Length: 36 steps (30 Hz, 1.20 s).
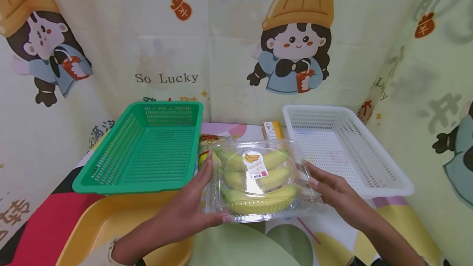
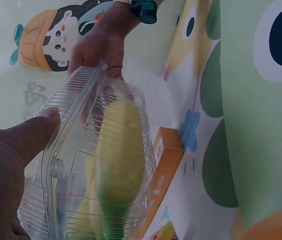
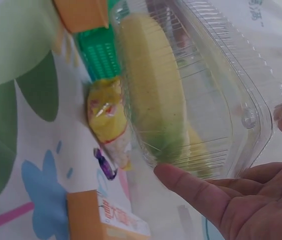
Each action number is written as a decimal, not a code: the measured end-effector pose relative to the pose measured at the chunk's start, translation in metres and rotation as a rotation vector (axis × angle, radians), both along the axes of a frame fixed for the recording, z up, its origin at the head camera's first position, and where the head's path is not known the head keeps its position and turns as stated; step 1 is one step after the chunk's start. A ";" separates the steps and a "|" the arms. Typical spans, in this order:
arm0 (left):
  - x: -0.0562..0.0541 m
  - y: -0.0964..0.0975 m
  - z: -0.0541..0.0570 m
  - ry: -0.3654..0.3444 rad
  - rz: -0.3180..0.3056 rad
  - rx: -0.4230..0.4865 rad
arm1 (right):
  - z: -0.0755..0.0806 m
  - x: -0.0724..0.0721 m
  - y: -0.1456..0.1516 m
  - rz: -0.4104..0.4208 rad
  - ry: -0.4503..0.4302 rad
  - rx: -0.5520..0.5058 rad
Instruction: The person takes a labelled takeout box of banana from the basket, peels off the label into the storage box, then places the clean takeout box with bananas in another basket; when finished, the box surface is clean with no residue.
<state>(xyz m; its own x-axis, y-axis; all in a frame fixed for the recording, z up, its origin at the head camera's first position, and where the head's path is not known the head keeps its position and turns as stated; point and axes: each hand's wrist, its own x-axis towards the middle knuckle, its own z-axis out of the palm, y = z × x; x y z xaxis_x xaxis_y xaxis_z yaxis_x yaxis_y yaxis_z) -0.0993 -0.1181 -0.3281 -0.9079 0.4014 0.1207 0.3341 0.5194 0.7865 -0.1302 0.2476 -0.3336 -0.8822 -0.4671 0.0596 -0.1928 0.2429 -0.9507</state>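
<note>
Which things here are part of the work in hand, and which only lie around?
In hand: clear banana box, left hand, right hand.
Lying about: green basket, white basket, yellow tray, yellow snack packet, orange carton.

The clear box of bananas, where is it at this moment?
In the head view, the clear box of bananas sits low in the middle, held between the left hand and right hand, flanked by the green basket and white basket.
</note>
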 end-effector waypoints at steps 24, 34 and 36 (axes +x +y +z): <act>0.015 -0.016 -0.025 -0.068 0.045 -0.047 | -0.036 0.007 -0.020 0.055 -0.134 0.036; 0.017 -0.014 -0.035 -0.228 0.015 -0.016 | -0.054 0.008 -0.021 0.039 -0.212 0.047; 0.018 -0.012 -0.038 -0.241 0.007 -0.004 | -0.055 0.008 -0.020 0.041 -0.203 0.059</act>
<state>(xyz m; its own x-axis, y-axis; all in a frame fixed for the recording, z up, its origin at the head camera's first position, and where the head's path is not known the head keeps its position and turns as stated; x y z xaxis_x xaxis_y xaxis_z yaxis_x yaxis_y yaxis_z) -0.0816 -0.1301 -0.3656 -0.9132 0.3947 -0.1014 0.1332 0.5242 0.8411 -0.1224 0.2279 -0.3884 -0.8533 -0.5006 -0.1459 -0.0096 0.2949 -0.9555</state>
